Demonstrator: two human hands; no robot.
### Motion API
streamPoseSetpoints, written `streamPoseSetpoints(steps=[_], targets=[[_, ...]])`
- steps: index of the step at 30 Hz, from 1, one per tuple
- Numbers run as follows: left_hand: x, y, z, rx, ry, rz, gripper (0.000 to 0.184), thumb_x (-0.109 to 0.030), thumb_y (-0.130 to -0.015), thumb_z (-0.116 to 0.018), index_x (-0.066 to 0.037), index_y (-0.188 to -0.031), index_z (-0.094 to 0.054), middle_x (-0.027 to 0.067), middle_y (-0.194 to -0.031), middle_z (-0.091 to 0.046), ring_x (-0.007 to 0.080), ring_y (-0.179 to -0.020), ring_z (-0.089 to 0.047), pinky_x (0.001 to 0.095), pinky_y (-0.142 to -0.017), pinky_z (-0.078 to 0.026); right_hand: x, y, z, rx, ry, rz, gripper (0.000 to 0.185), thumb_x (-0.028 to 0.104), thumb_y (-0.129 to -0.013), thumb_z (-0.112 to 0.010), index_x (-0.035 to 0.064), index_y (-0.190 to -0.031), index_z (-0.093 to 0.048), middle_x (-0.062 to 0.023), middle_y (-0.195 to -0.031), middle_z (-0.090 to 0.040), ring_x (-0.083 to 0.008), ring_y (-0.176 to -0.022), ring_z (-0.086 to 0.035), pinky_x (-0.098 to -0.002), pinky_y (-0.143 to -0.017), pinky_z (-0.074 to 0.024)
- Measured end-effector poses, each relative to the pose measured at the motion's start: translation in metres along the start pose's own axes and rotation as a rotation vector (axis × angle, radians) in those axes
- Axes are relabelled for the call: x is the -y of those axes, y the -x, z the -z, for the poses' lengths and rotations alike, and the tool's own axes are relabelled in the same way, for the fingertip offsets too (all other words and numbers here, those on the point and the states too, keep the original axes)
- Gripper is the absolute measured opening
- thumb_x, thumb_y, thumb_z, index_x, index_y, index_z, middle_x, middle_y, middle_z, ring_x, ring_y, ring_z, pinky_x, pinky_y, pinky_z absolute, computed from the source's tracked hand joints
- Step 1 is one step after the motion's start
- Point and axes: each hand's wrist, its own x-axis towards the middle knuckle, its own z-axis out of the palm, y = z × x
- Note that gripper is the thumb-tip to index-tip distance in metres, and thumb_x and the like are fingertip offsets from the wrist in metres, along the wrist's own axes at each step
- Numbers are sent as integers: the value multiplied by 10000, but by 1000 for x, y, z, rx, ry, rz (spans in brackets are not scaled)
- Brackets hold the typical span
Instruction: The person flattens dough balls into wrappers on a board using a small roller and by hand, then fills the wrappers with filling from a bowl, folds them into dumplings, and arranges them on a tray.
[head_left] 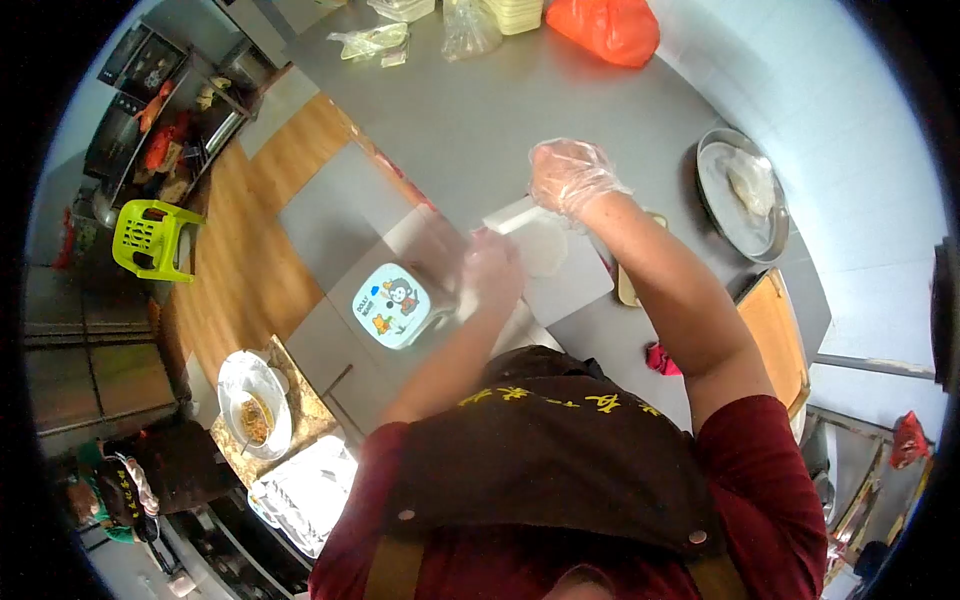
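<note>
My right hand (pixel 575 178), in a clear plastic glove, is closed at the far end of a white rod (pixel 512 215) that looks like a rolling pin. Smeared by motion, my left hand (pixel 492 262) is beside the rod's near end; its fingers do not show clearly. Beneath them lies a white board (pixel 585 285) with a thin, pale round sheet (pixel 543 252), perhaps dough. To the left of my left hand stands a container with a cartoon-printed lid (pixel 390 306).
A round metal pan (pixel 708 200) holding a plastic bag is at the right. A red bag (pixel 605 30) and stacked boxes (pixel 515 14) sit at the back. At the left are a green chair (pixel 150 240) and a white bowl (pixel 275 408). Another person (pixel 115 490) is at the lower left.
</note>
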Motion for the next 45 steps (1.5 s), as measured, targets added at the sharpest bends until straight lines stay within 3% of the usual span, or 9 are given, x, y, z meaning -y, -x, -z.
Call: streamPoseSetpoints(steps=[8,16,20,25,34,35,37,42,45], targets=[[-9,-15,-12,-22,-96,136,408,-291,-862,-506,1,-1146,-528,181,-1072,-579,315,-973,-576,434,-796,-454,-7,-10,-15,-76,-49,-29,188,145,-746,-556,54,-861,-673,-177,-876,-657,-327,-859,-643,-411,-777,-505],[-23,-2,-4,-350,728,193,252,-186,-790,-600,28,-916,-558,179,-848,-608,341,-824,-595,425,-740,-456,-5,1,-1,9,-44,18,221,128,-797,-535,71,-944,-690,-144,-994,-658,-304,-952,-631,-390,-809,-499],[-26,-3,19,-188,849,163,276,-189,-759,-628,19,-926,-559,170,-892,-623,326,-841,-606,413,-745,-466,-4,0,-4,-24,-49,26,222,131,-808,-529,67,-949,-687,-141,-998,-657,-300,-953,-631,-392,-810,-498],[-4,-29,-19,-182,360,157,375,-419,-755,-641,-54,-829,-690,126,-809,-672,245,-824,-656,380,-708,-514,-7,-5,-6,-14,-49,39,224,129,-818,-524,50,-957,-681,-152,-999,-655,-295,-943,-636,-390,-808,-499],[-17,-27,-59,100,384,227,308,-289,-889,-463,-47,-1023,-600,126,-892,-641,269,-785,-614,404,-667,-487,-11,-12,-30,-76,5,-12,347,348,-818,-587,33,-952,-644,-194,-905,-634,-330,-865,-622,-423,-768,-498],[-27,-13,-53,-137,-177,-144,311,-311,-893,-464,-59,-952,-637,169,-896,-643,319,-833,-621,425,-714,-493,-21,-16,-44,-224,61,123,388,368,-809,-597,34,-1004,-626,-207,-961,-621,-337,-896,-614,-435,-790,-486],[-36,-2,-44,-228,860,13,187,-210,-843,-579,-81,-961,-644,114,-887,-661,236,-800,-639,362,-729,-494,-10,2,-23,-175,45,134,372,362,-798,-601,25,-956,-611,-215,-942,-620,-362,-886,-603,-451,-782,-479],[-27,44,-11,3,1399,54,168,-201,-836,-614,-58,-919,-640,86,-889,-651,148,-766,-592,298,-726,-491,-34,33,-55,-168,-43,208,352,335,-847,-541,24,-1011,-553,-233,-909,-608,-390,-874,-593,-487,-766,-453],[20,81,12,-15,1170,126,174,-200,-828,-633,-56,-925,-647,75,-904,-648,132,-793,-591,289,-735,-494,-28,75,-90,-78,-101,117,319,293,-858,-536,21,-1024,-535,-212,-920,-622,-398,-878,-594,-482,-766,-457]])
